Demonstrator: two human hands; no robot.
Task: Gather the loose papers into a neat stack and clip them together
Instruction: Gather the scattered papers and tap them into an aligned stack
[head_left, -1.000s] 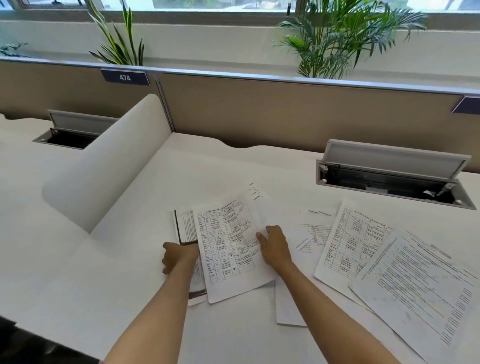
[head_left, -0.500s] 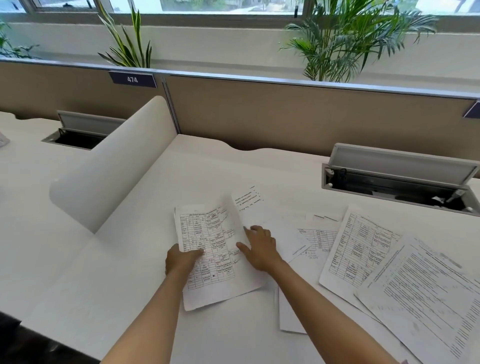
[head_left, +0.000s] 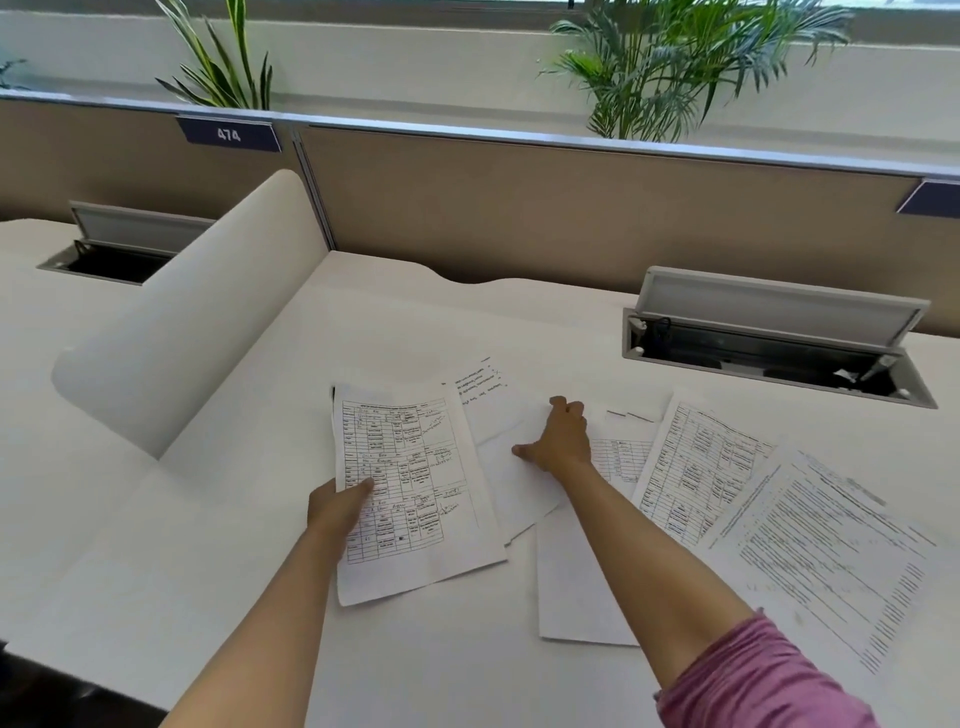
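Under my left hand is the stack, held by its left edge, thumb on top, fingers hidden below. That grip pins it to the table. My right hand lies flat just to the right, fingers spread on a white sheet that touches the stack's right edge. It holds nothing; it only presses. The sheet runs long from near me to far, a bit tilted. I think the next move is to slide it left onto the stack, so my right hand is the nearer one. More papers lie farther right, overlapping each other. A blank sheet sits under my right arm. No clip shows anywhere. An open cable box sits farther back on the right.
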